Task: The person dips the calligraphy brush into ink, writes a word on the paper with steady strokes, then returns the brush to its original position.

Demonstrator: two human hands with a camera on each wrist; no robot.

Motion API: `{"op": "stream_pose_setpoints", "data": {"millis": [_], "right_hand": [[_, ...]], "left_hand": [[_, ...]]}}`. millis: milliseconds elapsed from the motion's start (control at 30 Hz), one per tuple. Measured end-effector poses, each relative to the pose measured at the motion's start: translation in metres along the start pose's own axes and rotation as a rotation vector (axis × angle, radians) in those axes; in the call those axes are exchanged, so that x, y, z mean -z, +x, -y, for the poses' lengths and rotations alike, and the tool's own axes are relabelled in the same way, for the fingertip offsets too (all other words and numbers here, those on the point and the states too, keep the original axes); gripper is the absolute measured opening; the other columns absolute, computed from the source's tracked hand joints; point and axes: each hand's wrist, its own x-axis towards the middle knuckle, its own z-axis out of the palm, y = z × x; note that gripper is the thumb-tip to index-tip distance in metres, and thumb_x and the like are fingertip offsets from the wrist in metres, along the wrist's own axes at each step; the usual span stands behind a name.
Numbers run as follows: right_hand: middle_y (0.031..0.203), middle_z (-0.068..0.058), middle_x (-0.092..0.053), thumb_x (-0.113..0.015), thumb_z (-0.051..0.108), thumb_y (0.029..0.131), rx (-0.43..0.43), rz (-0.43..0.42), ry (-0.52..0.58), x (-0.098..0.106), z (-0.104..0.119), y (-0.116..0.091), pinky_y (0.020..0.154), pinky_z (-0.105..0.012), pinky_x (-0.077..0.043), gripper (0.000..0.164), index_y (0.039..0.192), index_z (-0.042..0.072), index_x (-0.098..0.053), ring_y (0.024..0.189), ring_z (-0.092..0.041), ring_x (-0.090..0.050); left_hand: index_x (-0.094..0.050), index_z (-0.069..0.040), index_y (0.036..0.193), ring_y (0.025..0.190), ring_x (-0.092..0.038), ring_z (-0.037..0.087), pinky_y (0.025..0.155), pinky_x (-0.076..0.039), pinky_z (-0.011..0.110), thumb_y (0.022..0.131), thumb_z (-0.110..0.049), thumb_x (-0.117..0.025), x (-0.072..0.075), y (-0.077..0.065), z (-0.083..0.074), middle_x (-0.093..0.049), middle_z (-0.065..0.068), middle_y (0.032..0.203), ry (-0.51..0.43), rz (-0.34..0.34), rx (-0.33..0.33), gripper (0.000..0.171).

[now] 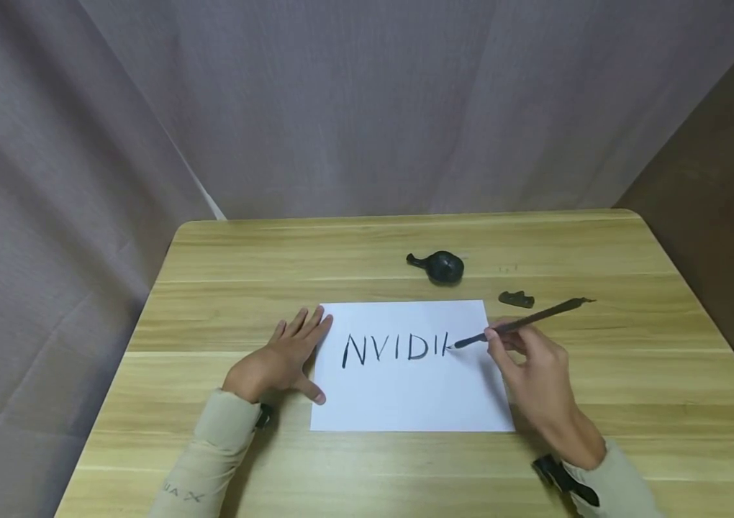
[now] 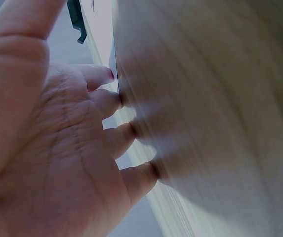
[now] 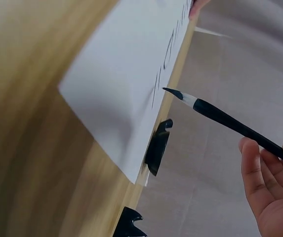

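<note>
A white sheet of paper (image 1: 406, 406) lies on the table, bearing the black brushed letters NVIDI and a further slanted stroke. My right hand (image 1: 535, 374) pinches a dark-handled calligraphy brush (image 1: 535, 316) between thumb and fingers. In the right wrist view the brush (image 3: 225, 120) shows a black inked tip above a pale band of bristles. That tip is by the last strokes; whether it touches the paper I cannot tell. My left hand (image 1: 286, 360) rests with spread fingers at the sheet's left edge. The left wrist view shows its palm (image 2: 67, 148) and fingertips against the surface.
Behind the paper sits a black, round ink dish with a spout-like handle (image 1: 443, 267). A small dark, notched brush rest (image 1: 516, 298) lies off the paper's upper right corner. The wood-grain table (image 1: 276, 273) ends at a grey curtain (image 1: 354, 108).
</note>
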Motion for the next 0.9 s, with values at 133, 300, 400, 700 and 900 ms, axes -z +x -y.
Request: {"op": "stream_pose_setpoints", "data": {"millis": [133,300,400,700,900], "right_hand": [[0.094,-0.017,-0.076,-0.076,-0.016,0.087,0.002,-0.007,-0.001,-0.001,-0.003,0.006,0.085,-0.005,-0.053,0.019,0.105,-0.010,-0.070,0.083,-0.010,-0.073],[0.093,-0.017,-0.076,-0.075,-0.013,0.089,-0.019,-0.008,0.005,-0.005,-0.007,0.010,0.082,-0.005,-0.053,0.017,0.105,-0.009,-0.070,0.084,-0.005,-0.072],[0.093,-0.016,-0.076,-0.075,-0.013,0.090,-0.019,-0.010,0.011,-0.007,-0.008,0.012,0.081,-0.005,-0.053,0.017,0.106,-0.009,-0.070,0.083,-0.004,-0.071],[0.093,-0.017,-0.075,-0.074,-0.015,0.089,-0.027,-0.019,0.017,-0.008,-0.010,0.012,0.081,-0.005,-0.053,0.018,0.106,-0.010,-0.070,0.084,0.009,-0.065],[0.094,-0.018,-0.075,-0.075,-0.015,0.088,-0.050,0.005,0.002,-0.007,-0.011,0.012,0.083,-0.004,-0.052,0.018,0.105,-0.009,-0.069,0.084,0.004,-0.067]], "left_hand": [[-0.008,-0.013,0.171,0.162,0.012,0.035,0.130,0.003,0.060,0.065,-0.043,-0.098,-0.001,0.000,0.001,0.006,0.008,0.177,-0.008,-0.005,-0.004,0.142],[-0.009,-0.013,0.171,0.162,0.011,0.035,0.129,0.003,0.061,0.065,-0.043,-0.098,-0.002,0.000,0.002,0.006,0.008,0.177,-0.011,-0.010,-0.009,0.142],[-0.008,-0.014,0.171,0.163,0.011,0.035,0.130,0.003,0.061,0.065,-0.043,-0.098,-0.002,0.000,0.002,0.006,0.008,0.177,-0.009,-0.012,-0.011,0.142],[-0.008,-0.013,0.171,0.162,0.011,0.036,0.129,0.003,0.061,0.066,-0.043,-0.098,-0.001,-0.001,0.001,0.006,0.009,0.177,-0.007,-0.009,-0.012,0.142],[-0.007,-0.013,0.171,0.162,0.011,0.036,0.129,0.003,0.061,0.066,-0.043,-0.097,0.000,-0.002,0.001,0.007,0.009,0.177,-0.016,-0.005,-0.011,0.141]]}}
